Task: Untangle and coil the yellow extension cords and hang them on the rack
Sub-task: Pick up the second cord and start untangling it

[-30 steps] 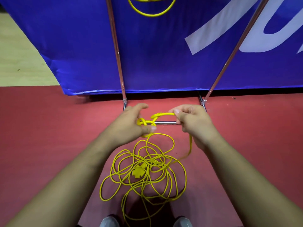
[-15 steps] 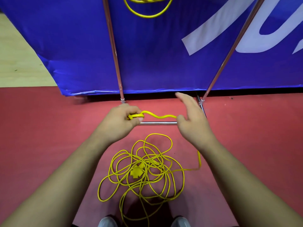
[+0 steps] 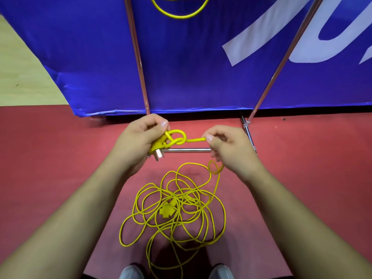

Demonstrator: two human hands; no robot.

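The left hand has a tight grip on the plug end. The right hand pinches the yellow cord at 3 o'clock of the knot, likely to pull it loose. The rest lies tangled on the floor at 6 o'clock.

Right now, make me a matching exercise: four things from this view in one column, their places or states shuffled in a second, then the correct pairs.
Things
1. plug
2. socket end
3. coiled cord
4. right hand

Places or states
A. at the top edge, in front of the blue banner
B. amid the tangled pile on the red floor
C. pinches the strand beside the knot
D. gripped in the left hand

Pairs: 1-D, 2-B, 3-A, 4-C
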